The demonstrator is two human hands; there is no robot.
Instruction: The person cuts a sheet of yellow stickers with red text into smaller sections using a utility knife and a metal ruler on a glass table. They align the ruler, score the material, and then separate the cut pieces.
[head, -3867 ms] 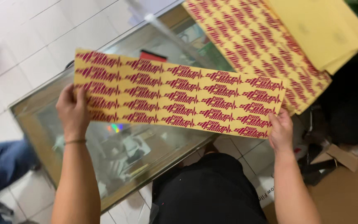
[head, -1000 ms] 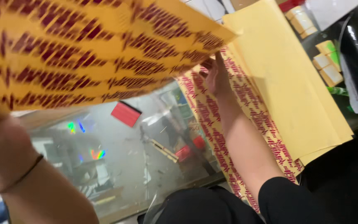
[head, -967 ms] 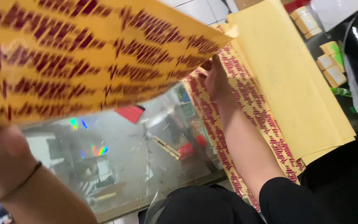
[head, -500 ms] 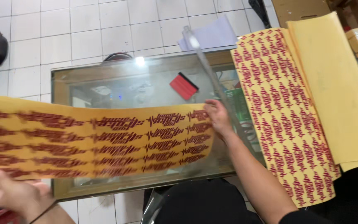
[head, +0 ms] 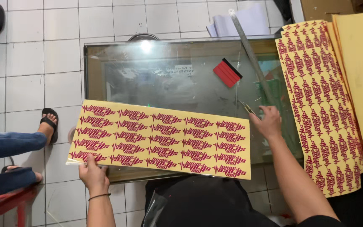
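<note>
Sticker sheet [head: 160, 141] (yellow backing, rows of dark red decals) lies across the near edge of the glass surface [head: 156, 80], near-left corner hanging past the frame. Left hand [head: 92, 174] is closed on the sheet's near edge, thumb on top. Right hand [head: 267, 122] is off the sheet, just beside its right end, fingers curled around a small thin tool [head: 247, 108] (likely a knife, too small to confirm).

Progress, judging by layout: sheet is down on the glass, all decals look uncut and unpeeled, squeegee [head: 227, 73] untouched. So positioning looks done; any cutting or peeling not started.

Counts:
- 1 sheet in hand, five rows of decals
- 1 printed sheet showing on the stack [head: 322, 109] to the right, plus plain yellow sheets under it (edges overlap, can't count)
- 1 red squeegee, far on the glass
- 1 long metal ruler [head: 251, 54], lying diagonally
- 1 white paper pile [head: 248, 23] at the far edge
- 1 other person, legs [head: 9, 145] and sandals on the tiled floor [head: 43, 46], left
</note>
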